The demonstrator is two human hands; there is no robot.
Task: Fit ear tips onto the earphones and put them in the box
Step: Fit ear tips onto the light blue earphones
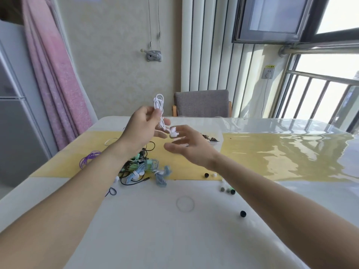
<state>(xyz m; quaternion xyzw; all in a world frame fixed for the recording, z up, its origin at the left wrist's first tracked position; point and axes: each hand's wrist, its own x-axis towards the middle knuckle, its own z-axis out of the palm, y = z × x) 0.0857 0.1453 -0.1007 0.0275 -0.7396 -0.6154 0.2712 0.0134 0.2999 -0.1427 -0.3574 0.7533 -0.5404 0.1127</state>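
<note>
My left hand (142, 129) is raised above the table and pinches a coiled white earphone cable (159, 102). Its two white earbuds (173, 132) dangle just below. My right hand (186, 145) hovers beside the buds with fingers spread and relaxed, fingertips close to them; I cannot tell whether they touch. A clear plastic box (214, 131) with dark earphones inside stands behind my right hand. A tangle of blue, green and black earphones (143, 171) lies on the table under my left forearm. Loose ear tips (227, 189) are scattered at the right, and one black tip (243, 213) lies nearer to me.
A purple cable (89, 159) lies at the left of the yellow runner (262, 152). The table (155, 230) has a glossy clear cover. A grey chair (202, 102) stands at the far side. A window railing is at the right.
</note>
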